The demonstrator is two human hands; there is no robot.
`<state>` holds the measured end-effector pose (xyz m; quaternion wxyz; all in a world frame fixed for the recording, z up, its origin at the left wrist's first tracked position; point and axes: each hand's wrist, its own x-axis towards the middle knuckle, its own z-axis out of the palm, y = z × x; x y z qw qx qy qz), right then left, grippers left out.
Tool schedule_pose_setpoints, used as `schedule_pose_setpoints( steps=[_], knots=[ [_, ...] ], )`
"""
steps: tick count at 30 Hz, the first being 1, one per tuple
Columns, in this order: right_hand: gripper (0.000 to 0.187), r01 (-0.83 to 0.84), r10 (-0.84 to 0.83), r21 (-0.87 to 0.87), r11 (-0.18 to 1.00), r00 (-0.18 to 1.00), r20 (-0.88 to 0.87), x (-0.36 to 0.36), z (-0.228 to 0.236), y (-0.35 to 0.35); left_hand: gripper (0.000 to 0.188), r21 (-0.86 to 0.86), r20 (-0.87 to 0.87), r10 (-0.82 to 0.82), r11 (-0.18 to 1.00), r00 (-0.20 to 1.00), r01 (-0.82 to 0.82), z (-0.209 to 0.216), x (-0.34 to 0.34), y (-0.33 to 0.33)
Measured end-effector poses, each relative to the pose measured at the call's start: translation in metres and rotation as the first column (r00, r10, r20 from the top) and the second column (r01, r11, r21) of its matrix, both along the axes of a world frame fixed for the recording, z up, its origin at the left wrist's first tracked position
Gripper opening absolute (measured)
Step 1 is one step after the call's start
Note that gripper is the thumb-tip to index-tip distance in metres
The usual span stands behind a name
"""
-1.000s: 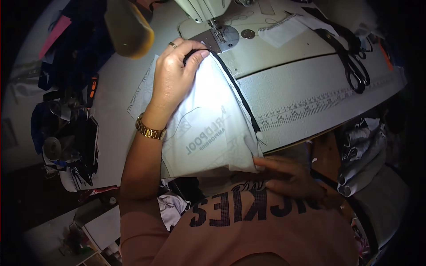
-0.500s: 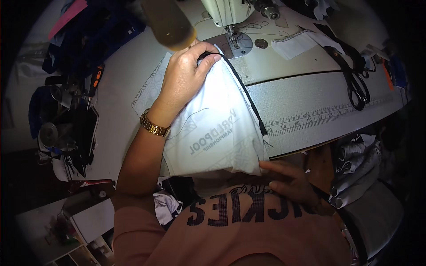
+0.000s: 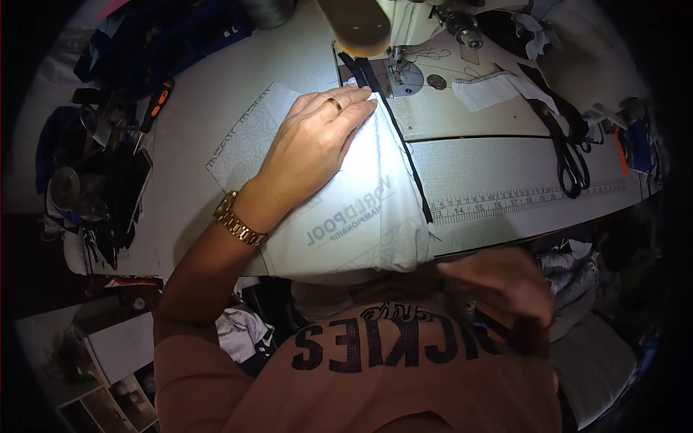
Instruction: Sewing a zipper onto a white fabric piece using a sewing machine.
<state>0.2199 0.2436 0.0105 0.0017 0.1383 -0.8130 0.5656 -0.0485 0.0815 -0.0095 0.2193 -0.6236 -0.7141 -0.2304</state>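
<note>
My left hand (image 3: 317, 137) lies flat on the white printed fabric (image 3: 339, 245), fingers stretched toward the black strip (image 3: 413, 162) that runs down the fabric's right edge. Its fingertips rest by the strip's upper end, just left of the sewing machine's needle plate (image 3: 408, 78). The presser foot (image 3: 396, 66) stands beside the fabric, apart from it. Smeared by motion, my right hand (image 3: 498, 281) is over the table's front edge, near the fabric's lower right corner; its fingers cannot be made out.
Black scissors (image 3: 570, 162) lie at the right, near a white fabric scrap (image 3: 480, 92). A printed ruler scale (image 3: 520, 203) runs along the table. An orange-and-black handled tool (image 3: 157, 107) lies at the left. The machine's lamp (image 3: 354, 29) hangs over the fabric's top.
My left hand has flattened on the fabric from a pinching hold at its top edge. My right hand has moved right, off the fabric's lower corner. More black strip shows at the top.
</note>
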Motion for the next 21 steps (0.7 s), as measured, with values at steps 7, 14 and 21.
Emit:
schedule_pose_setpoints(
  steps=[7, 14, 21],
  knots=[
    [0.032, 0.187, 0.158, 0.62, 0.762, 0.875, -0.458, -0.105, 0.022, 0.043, 0.018, -0.046, 0.134, -0.039, 0.998, 0.99, 0.045, 0.001, -0.004, -0.006],
    [0.031, 0.184, 0.248, 0.657, 0.731, 0.825, -0.508, -0.16, -0.005, 0.058, 0.017, -0.032, 0.133, -0.134, 0.99, 0.982, 0.139, 0.003, -0.013, -0.001],
    [0.024, 0.292, 0.191, 0.628, 0.721, 0.787, -0.586, -0.158, -0.003, 0.066, 0.021, -0.144, 0.148, -0.163, 0.972, 0.976, 0.184, 0.005, -0.028, 0.015]
  ],
)
